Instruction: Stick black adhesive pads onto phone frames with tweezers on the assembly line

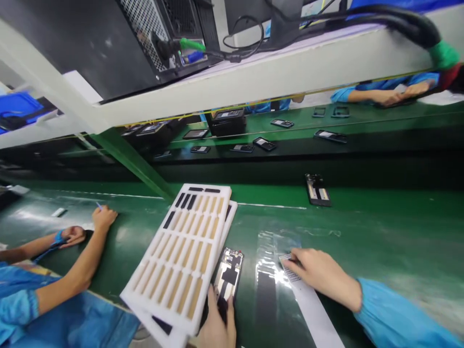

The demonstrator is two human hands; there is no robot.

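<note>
Beside the white foam tray (pixel 143 295), I'm clamping a phone frame (pixel 228 275) in my left hand (pixel 215 324), its long axis pointing away from me, while my right hand (pixel 322 280) is pinching a perforated mesh strip (pixel 290 268) just above the green bench (pixel 362 227)

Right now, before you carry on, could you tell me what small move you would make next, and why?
I would probably slide the stack of white foam trays slightly away from the phone frame with exposed circuit board, since the trays' edge sits right beside it, crowding the left hand. The right hand is occupied, pinching a small perforated mesh piece.
</note>
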